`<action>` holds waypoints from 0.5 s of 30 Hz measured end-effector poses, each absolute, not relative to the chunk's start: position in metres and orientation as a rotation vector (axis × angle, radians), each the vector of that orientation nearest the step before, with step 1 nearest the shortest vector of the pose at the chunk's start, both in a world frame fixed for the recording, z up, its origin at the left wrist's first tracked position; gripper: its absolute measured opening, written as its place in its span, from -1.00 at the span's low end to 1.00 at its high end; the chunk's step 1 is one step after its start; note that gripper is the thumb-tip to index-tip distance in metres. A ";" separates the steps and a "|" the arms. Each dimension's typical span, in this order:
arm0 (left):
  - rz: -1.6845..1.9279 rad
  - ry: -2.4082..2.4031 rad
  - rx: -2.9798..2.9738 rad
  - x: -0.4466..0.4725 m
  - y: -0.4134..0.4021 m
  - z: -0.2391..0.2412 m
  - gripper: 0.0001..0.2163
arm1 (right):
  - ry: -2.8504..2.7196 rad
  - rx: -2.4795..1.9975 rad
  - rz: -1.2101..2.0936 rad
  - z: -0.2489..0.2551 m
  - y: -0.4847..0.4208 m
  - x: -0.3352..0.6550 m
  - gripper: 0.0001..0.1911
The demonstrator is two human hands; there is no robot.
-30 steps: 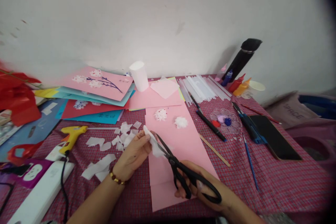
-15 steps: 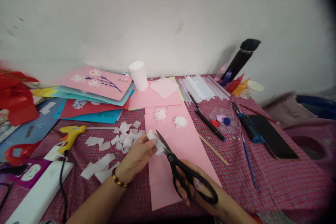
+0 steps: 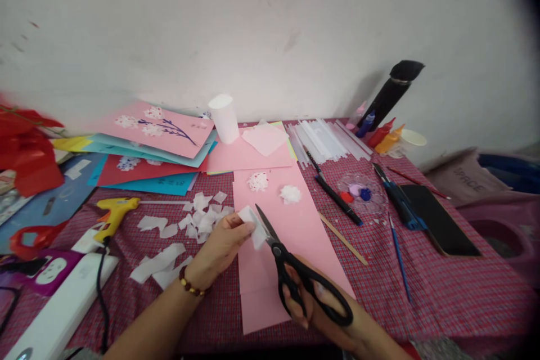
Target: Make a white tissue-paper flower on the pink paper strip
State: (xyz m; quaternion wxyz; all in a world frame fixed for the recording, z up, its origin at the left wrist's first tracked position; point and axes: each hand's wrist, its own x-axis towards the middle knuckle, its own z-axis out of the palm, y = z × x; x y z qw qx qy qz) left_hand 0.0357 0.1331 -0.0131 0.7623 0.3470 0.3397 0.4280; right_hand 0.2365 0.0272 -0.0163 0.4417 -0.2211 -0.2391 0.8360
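Between the thumb and fingers of my left hand [image 3: 225, 244] is a small piece of white tissue paper [image 3: 254, 229]. My right hand [image 3: 314, 306] grips black-handled scissors [image 3: 280, 253] by their loops. The scissor blades are parted and lie against the right edge of the tissue. Below both hands lies a long pink sheet of paper [image 3: 291, 236]. On its upper part sit a red-speckled white tissue puff [image 3: 257, 181] and a plain white puff [image 3: 291, 194]. Cut tissue pieces [image 3: 205, 219] are heaped left of my left hand, with longer strips [image 3: 158, 263] nearer me.
A yellow glue gun [image 3: 113, 215] and a white power strip [image 3: 63, 309] lie at left. Flower-decorated cards [image 3: 169, 140] are stacked behind, beside a white paper roll [image 3: 224, 121]. Rightward are glue sticks [image 3: 320, 140], a paint palette [image 3: 371, 202], brushes, a cutter [image 3: 400, 202] and a phone [image 3: 439, 222].
The tissue in my left hand has tilted, showing more of its face. The scissors have shifted slightly right, and their upper blade stands a little higher. The view has moved slightly.
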 end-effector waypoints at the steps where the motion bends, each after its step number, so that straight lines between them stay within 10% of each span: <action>1: 0.909 0.736 0.796 0.036 0.132 -0.013 -0.84 | -0.599 -0.552 2.070 -0.016 0.027 0.236 -0.46; 15: 0.872 0.815 0.858 0.045 0.128 0.013 -0.88 | -0.694 -0.600 2.012 -0.002 0.034 0.223 -0.48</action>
